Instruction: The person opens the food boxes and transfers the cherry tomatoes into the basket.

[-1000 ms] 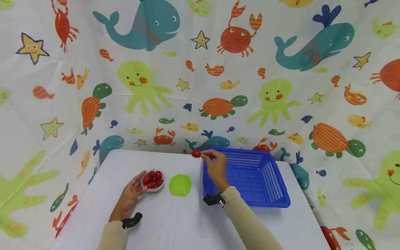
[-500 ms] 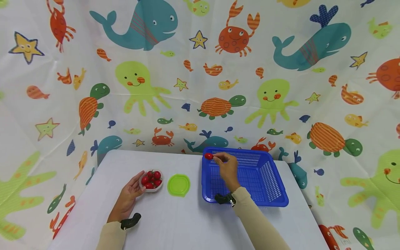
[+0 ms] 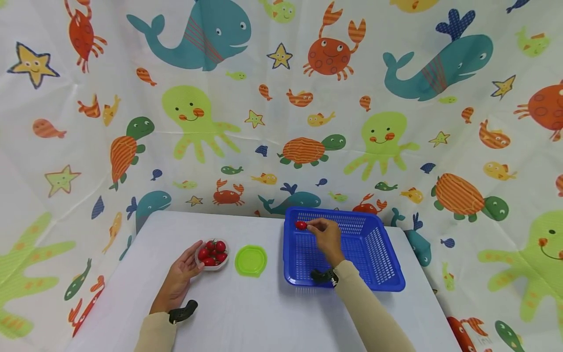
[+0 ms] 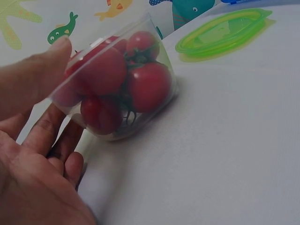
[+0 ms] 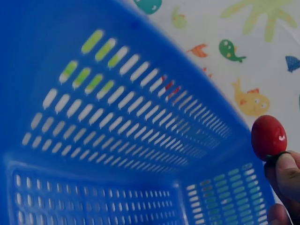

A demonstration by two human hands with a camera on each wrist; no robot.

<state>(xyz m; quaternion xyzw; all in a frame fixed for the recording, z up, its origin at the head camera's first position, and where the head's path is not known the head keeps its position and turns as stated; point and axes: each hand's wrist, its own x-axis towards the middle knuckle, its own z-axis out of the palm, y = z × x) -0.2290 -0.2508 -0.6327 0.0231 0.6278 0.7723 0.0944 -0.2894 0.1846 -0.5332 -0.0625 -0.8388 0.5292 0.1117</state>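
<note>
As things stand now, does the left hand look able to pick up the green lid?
Probably not straight away: the left hand holds the clear container of tomatoes, which stands between it and the green lid. If freed, it likely could, as nothing covers the lid.

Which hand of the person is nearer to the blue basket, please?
Right. The right hand is over the blue basket, pinching a tomato; the left hand is away to its left, holding the clear container beyond the green lid.
</note>
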